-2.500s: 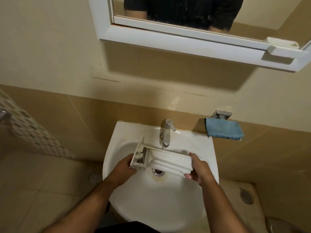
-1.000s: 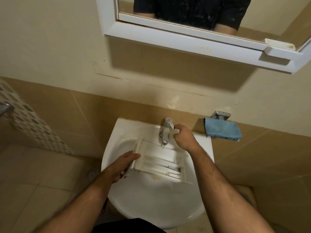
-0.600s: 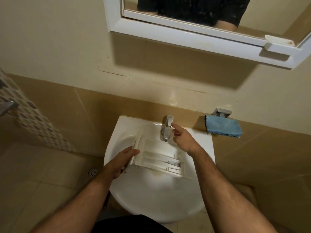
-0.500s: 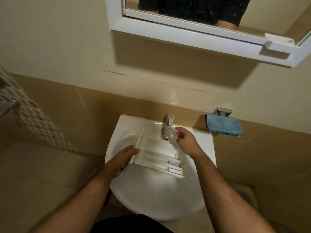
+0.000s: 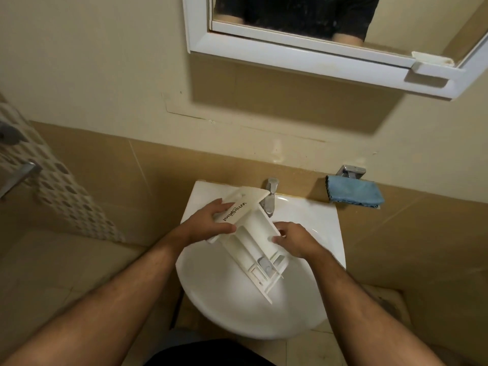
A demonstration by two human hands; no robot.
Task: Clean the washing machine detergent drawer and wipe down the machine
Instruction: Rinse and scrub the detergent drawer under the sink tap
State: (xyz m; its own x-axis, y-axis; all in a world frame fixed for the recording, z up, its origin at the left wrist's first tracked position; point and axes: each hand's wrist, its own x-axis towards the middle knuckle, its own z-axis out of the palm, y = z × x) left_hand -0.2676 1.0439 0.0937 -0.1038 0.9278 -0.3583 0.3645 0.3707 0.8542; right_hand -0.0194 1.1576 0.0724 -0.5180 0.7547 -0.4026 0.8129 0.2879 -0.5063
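The white detergent drawer (image 5: 253,244) is held over the white sink (image 5: 311,307), its front panel with the brand name raised toward the tap (image 5: 270,199) and its compartments sloping down toward me. My left hand (image 5: 208,223) grips the front panel, thumb under it and fingers on top. My right hand (image 5: 293,240) holds the drawer's right side wall with curled fingers. No water stream is visible from the tap.
A folded blue cloth (image 5: 353,192) lies on a metal wall holder to the right of the sink. A white-framed mirror (image 5: 317,56) hangs above. A patterned wall panel with metal fittings (image 5: 23,170) is on the left. Tiled floor surrounds the sink.
My right hand left the tap lever and came down onto the drawer's right side. My left hand turned the drawer, so its front panel now points up toward the tap.
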